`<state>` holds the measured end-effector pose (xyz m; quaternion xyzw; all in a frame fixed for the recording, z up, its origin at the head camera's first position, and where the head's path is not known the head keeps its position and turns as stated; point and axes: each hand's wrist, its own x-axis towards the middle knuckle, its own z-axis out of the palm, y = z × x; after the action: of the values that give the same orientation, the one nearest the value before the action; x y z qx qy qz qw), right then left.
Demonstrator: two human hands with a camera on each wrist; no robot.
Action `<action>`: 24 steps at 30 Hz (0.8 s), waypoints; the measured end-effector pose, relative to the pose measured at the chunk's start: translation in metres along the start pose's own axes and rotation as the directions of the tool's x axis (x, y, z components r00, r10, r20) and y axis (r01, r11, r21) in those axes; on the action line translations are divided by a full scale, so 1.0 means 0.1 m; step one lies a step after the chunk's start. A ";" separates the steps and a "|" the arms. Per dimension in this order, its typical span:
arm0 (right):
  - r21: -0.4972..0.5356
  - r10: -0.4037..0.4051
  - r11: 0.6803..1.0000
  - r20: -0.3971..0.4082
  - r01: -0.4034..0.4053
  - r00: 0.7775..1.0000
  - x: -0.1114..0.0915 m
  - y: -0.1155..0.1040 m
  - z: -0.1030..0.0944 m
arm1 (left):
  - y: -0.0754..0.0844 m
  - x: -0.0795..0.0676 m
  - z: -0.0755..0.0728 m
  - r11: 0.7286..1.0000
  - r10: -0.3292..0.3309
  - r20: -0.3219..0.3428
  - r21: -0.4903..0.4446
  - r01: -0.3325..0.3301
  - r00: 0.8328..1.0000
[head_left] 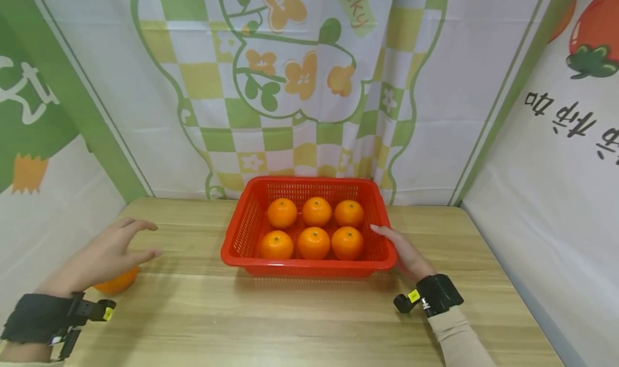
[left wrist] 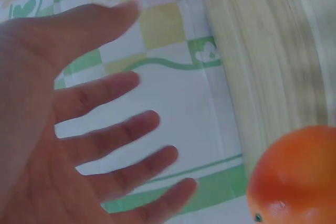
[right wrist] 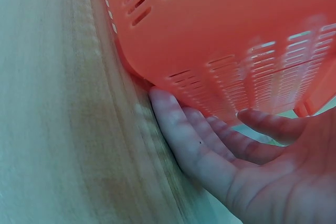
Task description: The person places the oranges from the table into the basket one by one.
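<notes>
A red plastic basket (head_left: 309, 263) with slotted walls sits on the wooden table, holding several oranges (head_left: 314, 243) in two rows. At its right side my right hand (head_left: 403, 251) grips the wall, one digit lying over the rim. Up close in the right wrist view, fingers (right wrist: 184, 129) of that hand lie against the outside of the basket (right wrist: 199, 30), low beside the tabletop. Far to the left, my left hand (head_left: 106, 254) is held with fingers spread and nothing in them. Just below it a single orange (head_left: 118, 282) rests on the table, partly covered by the hand in the head view.
The wooden table (head_left: 309, 324) is bounded by a patterned curtain (head_left: 309, 141) close behind the basket. Printed panels stand at both sides, the left panel (head_left: 72, 184) near my left hand and the right panel (head_left: 541, 211) beyond the table's right edge.
</notes>
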<state>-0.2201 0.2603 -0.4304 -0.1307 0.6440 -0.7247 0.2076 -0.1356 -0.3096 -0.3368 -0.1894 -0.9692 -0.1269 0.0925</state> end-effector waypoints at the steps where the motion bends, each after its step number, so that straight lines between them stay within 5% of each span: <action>1: 0.001 0.002 1.000 0.000 -0.002 1.000 0.00 0.00 0.00 | -0.03 -0.02 0.01 1.000 -0.002 0.008 0.006 0.002 1.000; 24: -0.032 0.014 0.999 0.012 -0.014 1.000 -0.01 -0.02 -0.01 | -0.49 -0.25 0.22 0.985 -0.167 0.174 -0.021 0.173 0.971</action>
<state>-0.2198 0.2619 -0.4282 -0.1340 0.6550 -0.7120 0.2147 -0.1351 -0.3559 -0.3733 -0.1178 -0.9838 -0.1349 -0.0060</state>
